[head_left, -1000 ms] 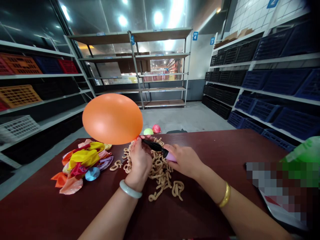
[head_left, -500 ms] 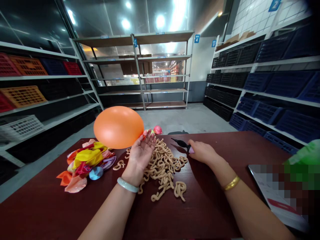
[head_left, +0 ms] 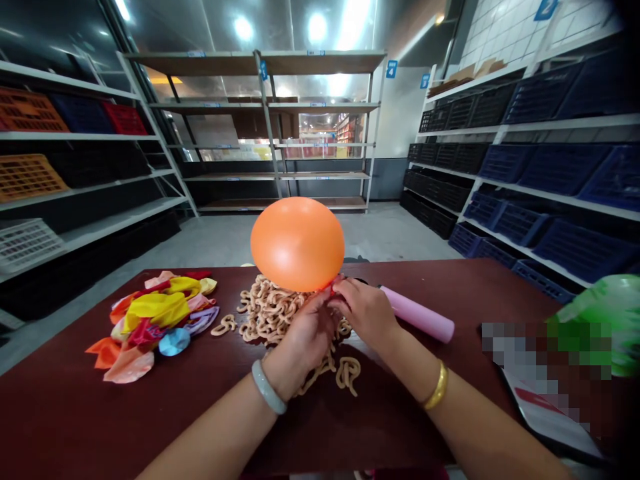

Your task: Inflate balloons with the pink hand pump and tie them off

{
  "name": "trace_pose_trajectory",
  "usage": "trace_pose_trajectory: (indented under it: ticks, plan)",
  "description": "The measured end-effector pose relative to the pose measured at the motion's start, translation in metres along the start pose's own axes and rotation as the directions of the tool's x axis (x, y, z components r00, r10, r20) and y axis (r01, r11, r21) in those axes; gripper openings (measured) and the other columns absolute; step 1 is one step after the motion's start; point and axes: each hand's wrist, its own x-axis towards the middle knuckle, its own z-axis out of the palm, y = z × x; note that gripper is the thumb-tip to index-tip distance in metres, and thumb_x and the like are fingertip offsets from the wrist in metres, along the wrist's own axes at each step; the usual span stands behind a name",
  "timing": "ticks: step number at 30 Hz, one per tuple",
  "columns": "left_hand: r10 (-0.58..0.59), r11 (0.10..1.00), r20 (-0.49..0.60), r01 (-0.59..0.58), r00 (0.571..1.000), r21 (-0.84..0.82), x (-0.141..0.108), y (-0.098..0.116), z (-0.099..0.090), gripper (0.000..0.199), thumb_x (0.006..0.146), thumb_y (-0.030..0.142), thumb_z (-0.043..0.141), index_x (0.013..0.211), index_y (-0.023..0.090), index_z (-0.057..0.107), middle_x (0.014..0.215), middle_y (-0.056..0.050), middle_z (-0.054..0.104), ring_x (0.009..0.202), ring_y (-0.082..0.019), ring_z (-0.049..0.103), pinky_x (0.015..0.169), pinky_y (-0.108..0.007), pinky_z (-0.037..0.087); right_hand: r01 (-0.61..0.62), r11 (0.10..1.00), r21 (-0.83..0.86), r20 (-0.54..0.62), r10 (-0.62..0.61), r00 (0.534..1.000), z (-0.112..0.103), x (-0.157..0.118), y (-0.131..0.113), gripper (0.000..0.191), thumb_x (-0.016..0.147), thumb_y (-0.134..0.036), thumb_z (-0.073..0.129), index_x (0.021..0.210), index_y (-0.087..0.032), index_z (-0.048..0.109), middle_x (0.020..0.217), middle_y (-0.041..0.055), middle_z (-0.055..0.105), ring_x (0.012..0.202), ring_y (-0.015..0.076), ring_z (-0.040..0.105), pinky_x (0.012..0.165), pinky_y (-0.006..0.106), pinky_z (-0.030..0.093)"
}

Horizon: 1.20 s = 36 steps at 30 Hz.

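An inflated orange balloon (head_left: 297, 243) stands above a pile of tan, cord-like loops (head_left: 273, 310). My left hand (head_left: 315, 327), a pale bangle on its wrist, has its fingers closed on the balloon's neck. At the same neck, the fingers of my right hand (head_left: 365, 310) are pinched together; a gold bangle is on that wrist. The neck itself is mostly hidden by my fingertips. Just right of my right hand lies a pink cylinder (head_left: 420, 315) with a dark end. Uninflated balloons (head_left: 157, 310) in several colours are heaped at the left.
The dark red table (head_left: 200, 420) carries a tablet-like object (head_left: 545, 407), partly pixelated, and a green plastic bag (head_left: 595, 320) at the right. Shelves with crates (head_left: 565, 160) line both sides, and a metal rack (head_left: 330, 110) is behind.
The orange balloon has shifted right in the view. My right hand has let go of the dark-tipped pink tool and joined my left at the neck. My left hand has turned and closed.
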Motion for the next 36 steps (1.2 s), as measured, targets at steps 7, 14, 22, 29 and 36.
trace_pose_trajectory:
  ticks: [7, 14, 22, 29, 36]
  plan:
    - [0.108, 0.989, 0.028, -0.110, 0.994, 0.096, -0.004, -0.002, -0.001, 0.014, 0.073, 0.017, 0.070, 0.086, 0.017, 0.072, 0.099, -0.007, 0.072, 0.102, -0.021, 0.063, 0.091, -0.034, 0.045, -0.025, 0.986, 0.162, 0.038, 0.019, 0.999, -0.009, 0.002, 0.001, 0.013, 0.091, -0.026, 0.053, 0.085, -0.023, 0.065, 0.094, 0.0031, 0.068, 0.085, 0.0163, 0.062, 0.073, 0.026, 0.043]
    - [0.109, 0.986, 0.052, -0.115, 0.993, 0.119, -0.006, 0.014, 0.004, 0.015, 0.074, 0.021, 0.072, 0.088, 0.016, 0.073, 0.104, -0.010, 0.071, 0.107, -0.025, 0.062, 0.095, -0.039, 0.044, -0.012, 0.918, 0.397, -0.108, 0.060, 0.992, -0.005, 0.000, -0.001, 0.012, 0.091, -0.029, 0.052, 0.095, -0.023, 0.061, 0.100, 0.0038, 0.069, 0.088, 0.0160, 0.065, 0.082, 0.028, 0.048]
    - [0.181, 0.982, -0.083, -0.175, 0.980, 0.070, 0.008, 0.033, -0.010, 0.008, 0.076, 0.019, 0.072, 0.083, 0.016, 0.071, 0.108, -0.009, 0.070, 0.110, -0.022, 0.061, 0.094, -0.034, 0.046, -0.238, 0.779, 0.580, 0.077, 0.239, 0.968, 0.002, 0.002, 0.003, 0.025, 0.092, -0.040, 0.049, 0.098, -0.020, 0.063, 0.093, 0.0056, 0.068, 0.079, 0.0169, 0.066, 0.068, 0.029, 0.053]
    - [0.158, 0.968, 0.036, -0.162, 0.987, 0.194, 0.001, 0.006, -0.002, 0.005, 0.072, 0.017, 0.072, 0.075, 0.014, 0.069, 0.075, -0.005, 0.069, 0.065, -0.015, 0.062, 0.067, -0.029, 0.049, -0.553, 0.217, 0.805, 0.460, 0.360, 0.812, 0.016, 0.006, -0.003, 0.034, 0.078, -0.050, 0.066, 0.089, -0.018, 0.061, 0.069, 0.0002, 0.061, 0.052, 0.0112, 0.056, 0.038, 0.019, 0.033]
    - [0.132, 0.975, 0.042, -0.138, 0.990, 0.172, 0.001, 0.020, -0.001, 0.018, 0.067, 0.008, 0.072, 0.081, 0.019, 0.070, 0.078, -0.005, 0.069, 0.084, -0.022, 0.066, 0.083, -0.037, 0.051, -0.497, -0.133, 0.857, 0.514, 0.167, 0.841, -0.001, 0.007, -0.009, 0.022, 0.078, -0.038, 0.069, 0.080, -0.019, 0.058, 0.071, -0.0018, 0.054, 0.057, 0.0079, 0.046, 0.046, 0.019, 0.032]
